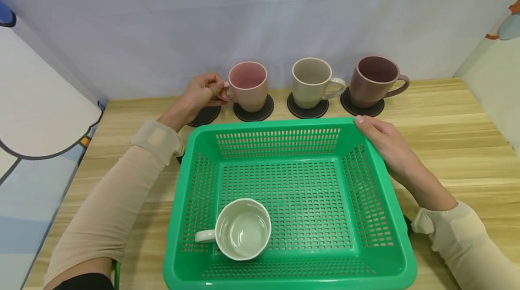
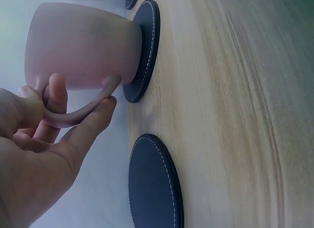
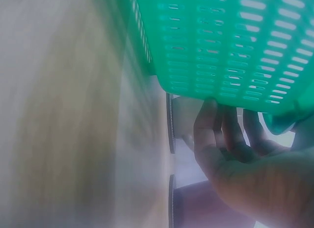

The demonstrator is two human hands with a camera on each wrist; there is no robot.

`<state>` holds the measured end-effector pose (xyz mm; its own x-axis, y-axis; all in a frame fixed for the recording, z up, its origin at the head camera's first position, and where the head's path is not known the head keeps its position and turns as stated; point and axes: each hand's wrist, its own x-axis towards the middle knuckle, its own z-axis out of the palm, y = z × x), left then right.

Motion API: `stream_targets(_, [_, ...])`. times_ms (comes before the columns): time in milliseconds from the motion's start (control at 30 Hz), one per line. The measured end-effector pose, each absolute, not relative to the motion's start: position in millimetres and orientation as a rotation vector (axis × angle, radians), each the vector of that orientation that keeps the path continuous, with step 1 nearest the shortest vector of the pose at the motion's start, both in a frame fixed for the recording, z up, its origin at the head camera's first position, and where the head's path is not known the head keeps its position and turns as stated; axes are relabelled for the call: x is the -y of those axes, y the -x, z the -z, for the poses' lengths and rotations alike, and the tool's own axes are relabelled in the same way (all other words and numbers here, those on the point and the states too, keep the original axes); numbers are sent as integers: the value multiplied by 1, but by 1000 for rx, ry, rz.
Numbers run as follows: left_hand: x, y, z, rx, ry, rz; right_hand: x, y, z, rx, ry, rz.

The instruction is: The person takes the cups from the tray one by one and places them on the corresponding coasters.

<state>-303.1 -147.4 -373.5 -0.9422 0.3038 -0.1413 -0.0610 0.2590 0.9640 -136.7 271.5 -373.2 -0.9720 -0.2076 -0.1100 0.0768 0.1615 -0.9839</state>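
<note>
My left hand (image 1: 204,91) pinches the handle of a pink mug (image 1: 248,87). In the left wrist view, a finger passes through the handle and another lies beneath it; the mug's base is at a black coaster (image 2: 145,51). My right hand (image 1: 386,147) holds the far right corner of a green plastic basket (image 1: 286,124), thumb on the rim and fingers against the outer wall in the right wrist view. Inside the basket, towards the near left, a white mug (image 1: 243,230) stands upright with its handle pointing left.
A cream mug (image 1: 310,83) and a brown-mauve mug (image 1: 373,81) stand on black coasters right of the pink one. Another coaster (image 1: 205,116) lies bare under my left wrist. A pale cloth (image 1: 260,19) hangs behind the wooden table (image 1: 455,145).
</note>
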Motion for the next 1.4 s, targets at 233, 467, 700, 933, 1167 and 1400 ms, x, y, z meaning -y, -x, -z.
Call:
stream_targets(233, [149,304,373,-2294,-283,-1671,-273,137,372,-2214,131,1896])
stream_targets(467, [148,304,370,-2415,-295,-1533,-272,139,372,-2230,111,1888])
stream_targets(700, [146,293,357,-2438,-186,-1490,-272,140,373,-2236,91,1891])
stream_targets(933, [161,272,343,-2443,-261,-1315,-271,141,374,-2238,78,1904])
stream_targets(1167, [175,245,331,-2426,-334,-1308,-271,140,373,-2207,81,1927])
stream_targets(1400, [184,220,323,-2443,-428,-1334,-270,139,372,-2196,83,1937])
